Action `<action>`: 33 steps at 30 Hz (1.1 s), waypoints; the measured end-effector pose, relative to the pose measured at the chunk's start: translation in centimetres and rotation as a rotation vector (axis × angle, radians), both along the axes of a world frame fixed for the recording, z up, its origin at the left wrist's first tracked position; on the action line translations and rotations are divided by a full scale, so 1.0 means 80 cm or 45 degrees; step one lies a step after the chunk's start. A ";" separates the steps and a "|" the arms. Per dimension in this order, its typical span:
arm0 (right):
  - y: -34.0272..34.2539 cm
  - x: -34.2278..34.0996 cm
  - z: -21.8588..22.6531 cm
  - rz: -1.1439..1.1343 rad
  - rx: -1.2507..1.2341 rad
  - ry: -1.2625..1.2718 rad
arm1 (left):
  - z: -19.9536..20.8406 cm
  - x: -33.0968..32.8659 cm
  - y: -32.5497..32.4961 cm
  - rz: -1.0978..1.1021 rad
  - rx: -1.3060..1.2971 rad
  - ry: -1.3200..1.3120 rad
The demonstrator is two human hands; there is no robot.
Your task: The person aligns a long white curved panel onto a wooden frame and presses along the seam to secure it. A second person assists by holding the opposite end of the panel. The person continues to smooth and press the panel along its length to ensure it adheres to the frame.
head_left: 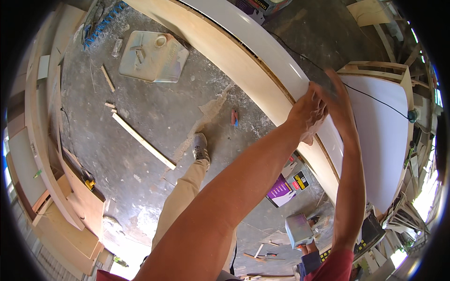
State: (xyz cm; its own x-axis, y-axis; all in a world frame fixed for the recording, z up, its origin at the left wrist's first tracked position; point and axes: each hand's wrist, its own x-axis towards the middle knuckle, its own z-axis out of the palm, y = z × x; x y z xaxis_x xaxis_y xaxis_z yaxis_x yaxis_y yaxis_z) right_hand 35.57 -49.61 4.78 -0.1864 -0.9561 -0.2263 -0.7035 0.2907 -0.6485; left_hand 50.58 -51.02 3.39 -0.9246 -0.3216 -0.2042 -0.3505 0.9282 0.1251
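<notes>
A long curved wooden board (pixel 234 70) with a glossy white face strip (pixel 276 54) runs diagonally past me from the top to the lower right. My left hand (pixel 307 114) is at the board's upper edge, its fingers curled, apparently round that edge. Something pale and wrinkled seems to show by its fingers, too unclear to name. Crossing close beside it over the white strip is my right hand (pixel 333 96). Motion smears its fingers, so whether it holds anything does not show.
A square metal can (pixel 152 56) lies on the concrete floor, left of the board. Wood strips (pixel 143 140) and a small red-and-blue object (pixel 234 117) are near my foot. A purple box (pixel 281 191) sits below the board. Beyond it stands a white curved panel (pixel 379 126) with a cable (pixel 375 99).
</notes>
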 end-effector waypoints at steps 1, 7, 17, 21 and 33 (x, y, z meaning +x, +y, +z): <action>-0.039 0.031 -0.002 0.105 0.062 0.040 | 0.005 0.001 -0.004 -0.001 0.056 -0.003; -0.113 0.080 -0.032 0.340 0.384 -0.098 | 0.007 0.002 -0.005 -0.066 0.054 0.005; -0.144 0.062 -0.051 0.554 0.518 0.073 | -0.002 -0.002 -0.002 -0.066 -0.042 0.032; -0.153 0.070 -0.042 0.615 0.509 0.095 | 0.002 -0.006 -0.012 -0.152 0.097 -0.054; -0.154 0.079 -0.025 0.629 0.514 -0.004 | -0.007 -0.019 -0.004 -0.163 0.002 -0.059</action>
State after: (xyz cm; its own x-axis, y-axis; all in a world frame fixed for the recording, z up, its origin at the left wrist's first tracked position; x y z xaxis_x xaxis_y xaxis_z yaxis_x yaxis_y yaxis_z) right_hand 41.89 -61.90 2.78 0.2559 -0.7684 -0.5865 -0.8152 0.1545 -0.5581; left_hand 49.07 -51.36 2.81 -0.9476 -0.2013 -0.2480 -0.2348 0.9654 0.1133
